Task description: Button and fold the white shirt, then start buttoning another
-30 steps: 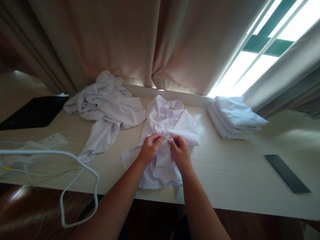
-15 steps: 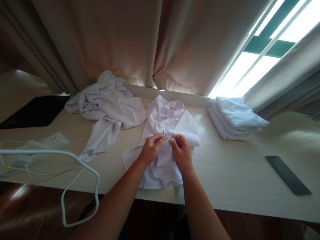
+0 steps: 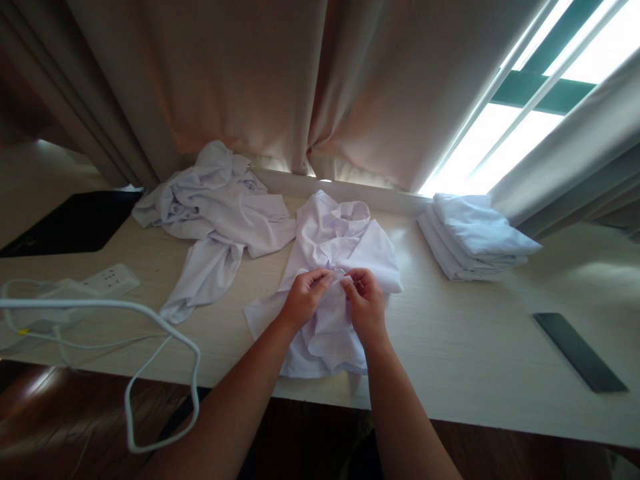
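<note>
A white collared shirt [image 3: 330, 340] lies on the pale table [image 3: 450, 360] in front of me, its collar pointing toward the curtain. My left hand [image 3: 307, 293] pinches the cloth at the middle of the shirt's front between thumb and fingers. Close beside it, my right hand [image 3: 364, 297] pinches the facing edge, the fingertips of both hands only a little apart. Any button between them is too small to make out. The shirt's lower part spreads in folds beneath my wrists.
Left of the shirt lies a crumpled heap of white cloth [image 3: 220, 207]. Folded white garments [image 3: 475, 233] are stacked at the right, with a dark flat bar [image 3: 580, 352] nearer me. A power strip [image 3: 107, 280], a white cable [image 3: 195, 373] and a black mat [image 3: 70, 223] occupy the left.
Hardly anything differs. Both hands keep their pinch on the shirt front, and the whole view has shifted very slightly.
</note>
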`<action>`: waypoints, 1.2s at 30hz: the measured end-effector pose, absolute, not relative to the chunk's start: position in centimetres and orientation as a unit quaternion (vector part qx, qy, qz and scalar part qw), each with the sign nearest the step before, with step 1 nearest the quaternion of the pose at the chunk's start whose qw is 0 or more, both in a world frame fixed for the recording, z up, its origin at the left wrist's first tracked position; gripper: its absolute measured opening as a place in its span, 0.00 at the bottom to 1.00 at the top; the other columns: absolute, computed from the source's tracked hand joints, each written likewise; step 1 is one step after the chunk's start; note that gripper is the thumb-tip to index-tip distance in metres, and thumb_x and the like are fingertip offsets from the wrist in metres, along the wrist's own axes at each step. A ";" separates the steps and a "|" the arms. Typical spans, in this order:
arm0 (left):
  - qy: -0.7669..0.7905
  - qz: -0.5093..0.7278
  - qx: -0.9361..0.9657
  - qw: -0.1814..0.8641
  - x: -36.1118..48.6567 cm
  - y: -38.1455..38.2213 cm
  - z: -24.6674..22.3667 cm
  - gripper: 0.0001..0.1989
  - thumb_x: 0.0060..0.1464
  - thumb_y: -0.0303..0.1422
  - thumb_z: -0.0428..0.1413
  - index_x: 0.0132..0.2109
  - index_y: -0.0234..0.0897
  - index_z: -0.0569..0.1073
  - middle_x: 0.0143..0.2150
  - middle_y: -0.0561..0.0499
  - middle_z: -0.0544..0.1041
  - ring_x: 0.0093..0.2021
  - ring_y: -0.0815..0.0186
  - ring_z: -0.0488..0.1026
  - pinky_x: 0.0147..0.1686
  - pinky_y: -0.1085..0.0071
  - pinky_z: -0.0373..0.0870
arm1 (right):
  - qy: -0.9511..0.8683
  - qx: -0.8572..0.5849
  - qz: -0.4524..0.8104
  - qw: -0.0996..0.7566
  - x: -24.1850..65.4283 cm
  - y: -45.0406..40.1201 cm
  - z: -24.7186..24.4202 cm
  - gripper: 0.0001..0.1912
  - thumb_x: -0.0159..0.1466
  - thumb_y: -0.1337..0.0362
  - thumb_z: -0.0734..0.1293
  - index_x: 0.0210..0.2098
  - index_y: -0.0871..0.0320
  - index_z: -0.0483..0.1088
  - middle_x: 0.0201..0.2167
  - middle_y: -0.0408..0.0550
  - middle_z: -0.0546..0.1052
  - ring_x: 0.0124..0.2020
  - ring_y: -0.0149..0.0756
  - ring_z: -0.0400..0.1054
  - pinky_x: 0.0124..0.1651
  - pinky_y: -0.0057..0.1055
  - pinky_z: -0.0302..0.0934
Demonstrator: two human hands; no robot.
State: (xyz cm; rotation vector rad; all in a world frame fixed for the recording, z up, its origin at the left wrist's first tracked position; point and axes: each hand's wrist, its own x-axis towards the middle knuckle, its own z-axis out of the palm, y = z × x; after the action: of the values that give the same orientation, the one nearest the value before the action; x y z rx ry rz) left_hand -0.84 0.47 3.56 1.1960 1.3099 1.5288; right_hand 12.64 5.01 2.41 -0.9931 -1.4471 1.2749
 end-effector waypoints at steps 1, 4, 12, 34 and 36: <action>0.514 0.601 0.470 0.391 -0.8 0.5 3.6 0.12 0.59 0.36 0.53 0.38 0.33 0.78 0.35 0.49 0.78 0.36 0.65 0.72 0.37 0.74 0.67 | -0.588 -0.405 0.519 0.470 12.6 5.0 2.5 0.09 0.61 0.57 0.68 0.37 0.54 0.68 0.30 0.40 0.68 0.28 0.29 0.60 0.31 0.27 0.56; 0.513 0.601 0.472 0.391 -0.8 0.4 3.6 0.12 0.59 0.36 0.53 0.39 0.33 0.78 0.35 0.50 0.77 0.36 0.65 0.71 0.37 0.74 0.67 | -0.591 -0.404 0.519 0.467 12.7 4.9 2.8 0.13 0.61 0.57 0.67 0.44 0.53 0.69 0.32 0.41 0.68 0.29 0.29 0.61 0.32 0.27 0.57; 0.518 0.595 0.477 0.387 -0.6 0.4 3.9 0.14 0.59 0.39 0.53 0.40 0.33 0.78 0.39 0.47 0.79 0.40 0.62 0.73 0.42 0.71 0.68 | -0.604 -0.405 0.519 0.449 12.7 4.8 2.8 0.12 0.62 0.55 0.66 0.41 0.54 0.71 0.31 0.43 0.72 0.28 0.31 0.62 0.32 0.28 0.58; 0.567 0.588 0.474 0.329 -0.2 0.3 3.5 0.13 0.53 0.42 0.59 0.39 0.36 0.73 0.37 0.50 0.76 0.40 0.63 0.72 0.43 0.71 0.67 | -0.596 -0.406 0.526 0.450 12.7 4.7 2.8 0.12 0.62 0.53 0.67 0.39 0.54 0.69 0.30 0.41 0.70 0.29 0.30 0.61 0.32 0.27 0.57; 0.566 0.593 0.467 0.333 -0.1 0.3 3.7 0.14 0.53 0.42 0.59 0.39 0.36 0.74 0.37 0.51 0.76 0.40 0.64 0.72 0.43 0.71 0.67 | -0.594 -0.404 0.530 0.450 12.7 4.7 3.0 0.12 0.61 0.52 0.67 0.38 0.54 0.68 0.30 0.41 0.69 0.29 0.31 0.61 0.32 0.27 0.58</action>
State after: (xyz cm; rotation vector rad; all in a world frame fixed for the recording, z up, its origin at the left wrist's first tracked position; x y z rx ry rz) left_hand -0.14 0.27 3.66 1.2191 1.4786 1.5478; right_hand 12.66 4.67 2.98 -0.9993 -1.4686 1.3104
